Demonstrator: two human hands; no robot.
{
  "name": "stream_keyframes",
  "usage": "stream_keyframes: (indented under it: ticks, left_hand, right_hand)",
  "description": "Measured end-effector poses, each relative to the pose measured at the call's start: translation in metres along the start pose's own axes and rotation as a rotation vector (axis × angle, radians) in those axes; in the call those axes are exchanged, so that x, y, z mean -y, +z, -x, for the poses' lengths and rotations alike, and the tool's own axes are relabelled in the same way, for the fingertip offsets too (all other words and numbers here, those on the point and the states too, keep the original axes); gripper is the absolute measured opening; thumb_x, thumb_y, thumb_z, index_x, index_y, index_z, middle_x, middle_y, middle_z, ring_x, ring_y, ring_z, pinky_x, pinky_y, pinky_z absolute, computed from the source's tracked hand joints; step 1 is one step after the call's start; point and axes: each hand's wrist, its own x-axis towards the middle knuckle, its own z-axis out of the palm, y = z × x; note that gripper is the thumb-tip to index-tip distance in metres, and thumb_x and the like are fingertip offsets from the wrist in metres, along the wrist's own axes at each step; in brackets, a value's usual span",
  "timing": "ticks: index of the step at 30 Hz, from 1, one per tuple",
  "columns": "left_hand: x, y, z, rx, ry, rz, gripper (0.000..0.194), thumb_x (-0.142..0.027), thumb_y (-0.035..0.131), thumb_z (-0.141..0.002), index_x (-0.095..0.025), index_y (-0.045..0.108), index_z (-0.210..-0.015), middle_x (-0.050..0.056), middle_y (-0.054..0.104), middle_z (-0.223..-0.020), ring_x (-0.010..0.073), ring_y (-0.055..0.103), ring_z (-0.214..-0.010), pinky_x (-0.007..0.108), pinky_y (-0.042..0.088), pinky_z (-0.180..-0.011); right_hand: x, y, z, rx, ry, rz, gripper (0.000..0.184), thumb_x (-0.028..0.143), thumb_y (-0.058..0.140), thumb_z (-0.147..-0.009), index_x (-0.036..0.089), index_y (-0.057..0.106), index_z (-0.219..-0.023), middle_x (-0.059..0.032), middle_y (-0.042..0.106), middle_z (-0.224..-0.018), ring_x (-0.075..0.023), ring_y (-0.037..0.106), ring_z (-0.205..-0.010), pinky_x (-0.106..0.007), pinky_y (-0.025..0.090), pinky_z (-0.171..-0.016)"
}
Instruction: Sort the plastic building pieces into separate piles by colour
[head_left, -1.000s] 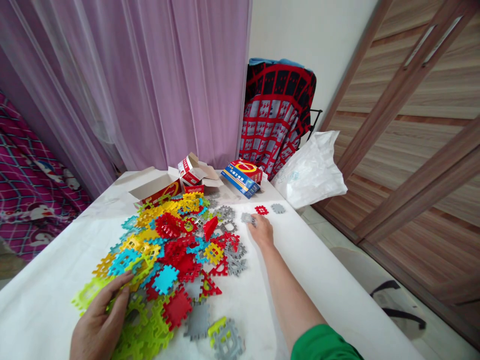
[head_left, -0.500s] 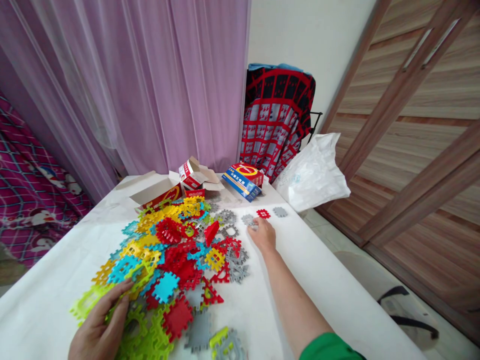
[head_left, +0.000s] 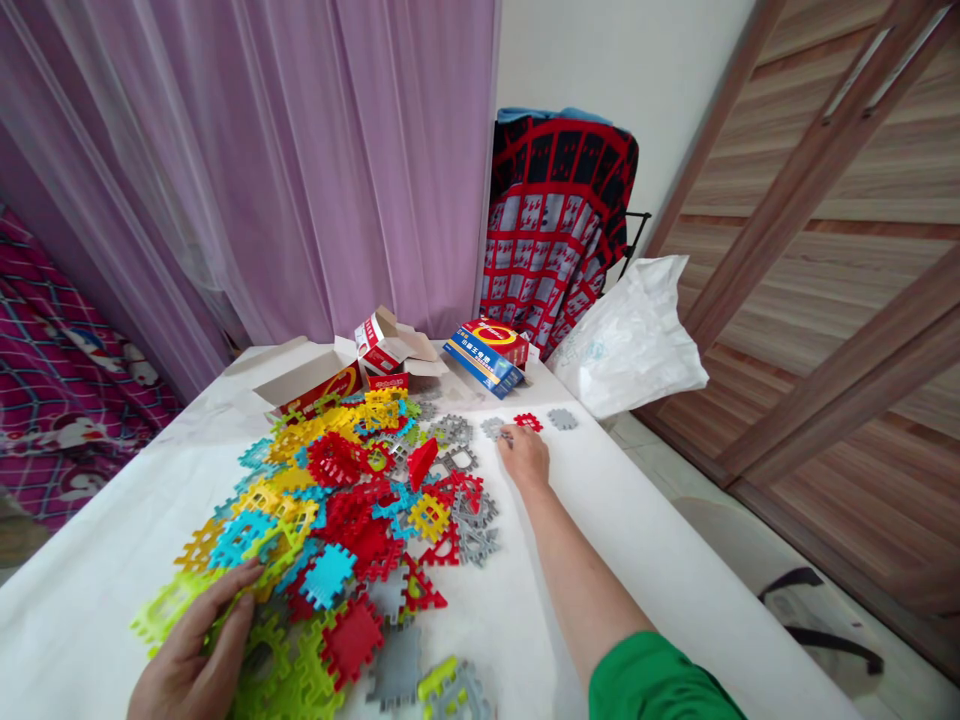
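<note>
A heap of colourful plastic interlocking tiles (head_left: 367,540), in red, yellow, blue, green and grey, covers much of the white table. My left hand (head_left: 199,645) rests at the near left side of the heap, over green tiles (head_left: 259,660), its thumb and forefinger apart. To the right of the heap, my right hand (head_left: 525,457) has its fingers curled down at the table, with a bit of grey plastic at the fingertips. A flat grey tile (head_left: 493,428) lies just by them. Beyond the hand lie a red tile (head_left: 528,422) and another grey tile (head_left: 562,419).
Opened cardboard boxes (head_left: 390,345) and a red and blue battery box (head_left: 487,355) stand at the table's far edge. A white plastic bag (head_left: 626,340) is at the right edge. Purple curtains (head_left: 337,150) hang behind; a wooden wardrobe (head_left: 840,250) stands to the right.
My right hand has shifted slightly, and a bit of grey plastic now shows at its fingertips. My left hand stays by the green tiles. The view has tilted a little.
</note>
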Motion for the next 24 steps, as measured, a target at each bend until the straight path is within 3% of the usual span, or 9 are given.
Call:
stream_keyframes:
  ticks: [17, 24]
  left_hand:
    - [-0.0031, -0.0005, -0.0005, 0.006, 0.012, -0.037, 0.051, -0.066, 0.056, -0.069, -0.028, 0.072, -0.098, 0.004, 0.074, -0.113, 0.0317, 0.064, -0.115, 0.052, 0.042, -0.111]
    - [-0.0041, -0.0018, 0.0002, -0.012, 0.055, -0.057, 0.045, -0.06, 0.054, -0.073, -0.028, 0.071, -0.099, 0.002, 0.074, -0.111, 0.0282, 0.067, -0.111, 0.046, 0.047, -0.107]
  right_hand:
    - [0.0019, 0.0023, -0.0054, -0.013, -0.005, -0.012, 0.026, 0.028, 0.056, -0.088, 0.025, 0.071, -0.108, -0.0064, 0.07, -0.108, -0.0202, 0.061, -0.101, -0.029, 0.042, -0.087]
    - [0.0024, 0.0004, -0.0005, -0.044, 0.001, -0.049, 0.03, 0.017, 0.053, -0.085, 0.021, 0.07, -0.11, -0.0072, 0.07, -0.107, -0.0206, 0.06, -0.102, -0.028, 0.043, -0.088]
